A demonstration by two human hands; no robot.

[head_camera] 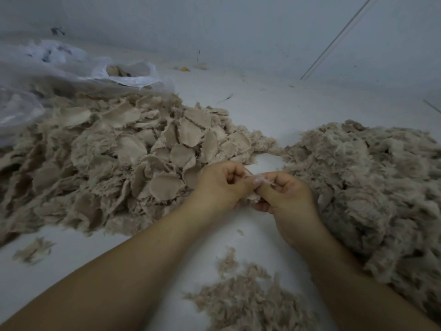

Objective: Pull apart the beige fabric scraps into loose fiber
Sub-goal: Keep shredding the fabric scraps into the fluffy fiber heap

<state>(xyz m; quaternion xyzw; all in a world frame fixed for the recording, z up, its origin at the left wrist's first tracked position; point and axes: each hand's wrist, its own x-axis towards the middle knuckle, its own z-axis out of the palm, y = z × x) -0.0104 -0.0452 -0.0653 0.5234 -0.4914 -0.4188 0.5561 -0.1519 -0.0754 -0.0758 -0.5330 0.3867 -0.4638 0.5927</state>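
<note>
- Left hand [220, 185] and right hand [285, 194] meet, fingers curled, both pinching one beige scrap [253, 198] between them.
- Scrap pile [124, 151] lies left; fluff heap [372, 182] lies right.

The fabric scraps [133, 149] at centre left are plain beige, some faintly ribbed. The loose fiber [372, 182] at right is the same beige. The floor [262, 108] is white; the plastic bag [71, 72] at upper left is translucent white.

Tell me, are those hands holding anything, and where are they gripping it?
Yes: a small beige fabric scrap. The left hand and right hand each pinch an opposite side of it; the exact edges are hidden by the fingers.
</note>
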